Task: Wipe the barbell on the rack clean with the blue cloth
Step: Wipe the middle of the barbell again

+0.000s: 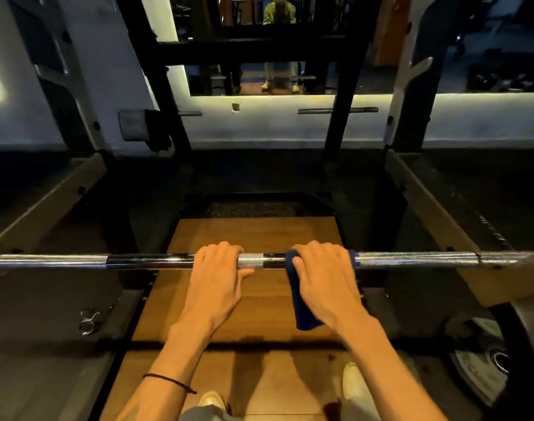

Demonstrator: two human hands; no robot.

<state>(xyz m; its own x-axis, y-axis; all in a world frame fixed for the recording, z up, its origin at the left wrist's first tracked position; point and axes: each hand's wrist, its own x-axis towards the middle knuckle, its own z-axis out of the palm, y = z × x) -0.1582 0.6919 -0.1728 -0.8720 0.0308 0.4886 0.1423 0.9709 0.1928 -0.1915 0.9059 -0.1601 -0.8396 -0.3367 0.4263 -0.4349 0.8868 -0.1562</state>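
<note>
- Barbell [411, 259], lying level across the rack above the wooden platform [253, 235].
- Left hand [217, 268] curled bare round the shaft, steadying.
- Right hand [323, 268] wrapped over the blue cloth [302, 308], clamping it onto the bar.
- Wiping under way near mid-shaft.
- Next, probably: slide cloth outward along the knurling, keeping the squeeze.

Two bare forearms reaching forward, both hands palm-down and side by side.

Left hand [218, 271] with fingers curled over the top of the barbell [411, 259], thumb stretched out to the right beneath it; thin dark cord bracelet [168, 381] around the left forearm. Right hand [323, 270] just to the right, fingers curled over the blue cloth [302, 311] wrapped on the barbell, thumb pressed against the cloth's near side.
</note>
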